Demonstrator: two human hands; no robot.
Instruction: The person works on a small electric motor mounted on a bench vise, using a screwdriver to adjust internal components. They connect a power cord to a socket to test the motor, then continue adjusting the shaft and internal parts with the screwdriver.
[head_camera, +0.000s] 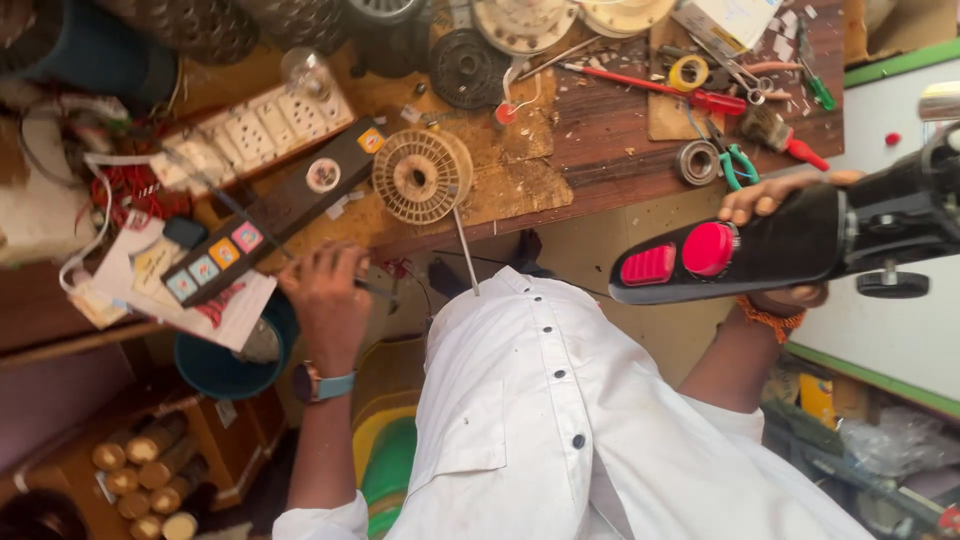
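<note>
Gripping a black tool body (800, 240) with red buttons at the right of the frame, the left hand (775, 245) wraps its fingers round it. At centre-left, the right hand (325, 300) closes on a thin metal rod (375, 290), just below the round coil former (422, 175) on the bench (600, 140).

Cluttered wooden workbench (600, 130) — white socket strip (250, 130), red-handled screwdriver (650, 85), yellow tape roll (688, 72), steel bearing (697, 162).
</note>
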